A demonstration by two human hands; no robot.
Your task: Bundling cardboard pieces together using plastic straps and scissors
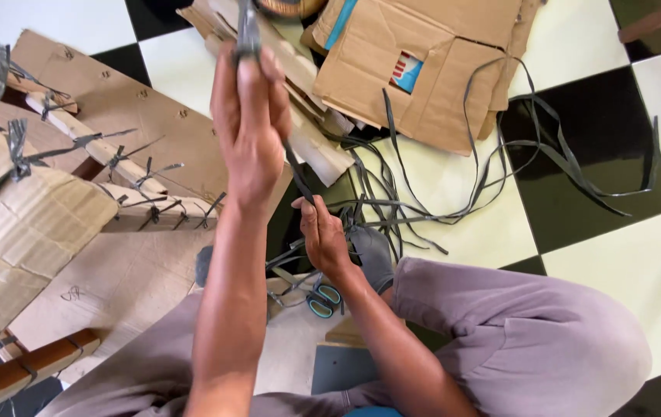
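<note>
The left hand [249, 123] grips a dark strap [297, 171] raised toward twelve o'clock; the right hand [322, 235] pinches its lower end, apparently pulling it taut, needing steady tension.

Bright, even daylight; perhaps slightly soft

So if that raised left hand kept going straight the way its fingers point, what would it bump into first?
Probably the folded cardboard pieces just beyond the left hand, which grips a dark strap; depth is hard to judge.
</note>
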